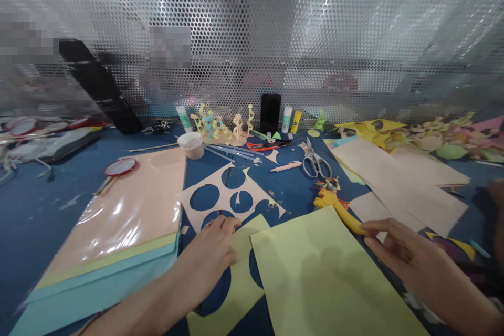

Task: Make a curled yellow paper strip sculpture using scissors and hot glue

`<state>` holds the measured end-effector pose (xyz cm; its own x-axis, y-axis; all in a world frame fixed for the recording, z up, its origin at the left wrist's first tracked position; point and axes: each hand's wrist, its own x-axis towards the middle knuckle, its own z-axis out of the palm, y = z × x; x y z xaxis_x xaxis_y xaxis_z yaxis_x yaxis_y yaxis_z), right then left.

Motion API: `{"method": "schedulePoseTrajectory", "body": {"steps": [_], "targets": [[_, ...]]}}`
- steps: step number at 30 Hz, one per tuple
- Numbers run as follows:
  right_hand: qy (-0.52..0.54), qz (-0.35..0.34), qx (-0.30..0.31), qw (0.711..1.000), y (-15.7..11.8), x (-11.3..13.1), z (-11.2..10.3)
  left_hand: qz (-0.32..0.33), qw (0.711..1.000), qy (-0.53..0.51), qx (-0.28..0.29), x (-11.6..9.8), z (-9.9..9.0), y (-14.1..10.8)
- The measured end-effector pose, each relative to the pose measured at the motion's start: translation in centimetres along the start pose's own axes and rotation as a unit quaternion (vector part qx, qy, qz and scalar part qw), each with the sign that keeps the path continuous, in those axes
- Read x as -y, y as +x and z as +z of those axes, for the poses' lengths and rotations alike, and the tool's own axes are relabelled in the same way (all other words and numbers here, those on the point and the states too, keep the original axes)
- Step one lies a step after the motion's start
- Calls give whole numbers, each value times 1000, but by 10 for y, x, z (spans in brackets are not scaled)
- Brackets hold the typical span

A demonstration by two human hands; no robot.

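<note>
My left hand [218,244] rests over a green sheet with round holes [240,283], its fingers bent and the thumb apart from them. Beneath its fingertips is the edge of a pale pink sheet with round holes [252,205]. A whole green sheet [318,273] lies to its right, partly over the cut one. My right hand [405,257] pinches the near end of a curved yellow tool [342,212] between thumb and fingers. The tool's far end lies near the scissors [315,163]; its exact kind is unclear.
A plastic-wrapped stack of coloured paper [134,205] lies left, with a small round red-rimmed drum [121,167] on it. A white cup [191,144], paper spirals [237,126], glue sticks [286,118] and a phone [271,113] stand behind. Loose pale sheets [405,178] lie right.
</note>
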<state>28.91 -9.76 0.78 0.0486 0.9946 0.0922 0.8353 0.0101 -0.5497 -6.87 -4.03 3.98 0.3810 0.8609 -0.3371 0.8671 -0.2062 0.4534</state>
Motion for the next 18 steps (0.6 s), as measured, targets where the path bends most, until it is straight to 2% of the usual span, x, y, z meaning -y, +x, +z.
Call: {"method": "schedulePoseTrajectory", "body": {"steps": [8,13,18], "targets": [[14,-10,5,1000,-2,16,3,9,1000,-9,-28,7,13,-3],[29,3,16,999,-2,17,8,16,999,7,-35,7,13,-4],[11,-19,34,999,1,25,10,33,999,26,-21,7,9,-6]]}}
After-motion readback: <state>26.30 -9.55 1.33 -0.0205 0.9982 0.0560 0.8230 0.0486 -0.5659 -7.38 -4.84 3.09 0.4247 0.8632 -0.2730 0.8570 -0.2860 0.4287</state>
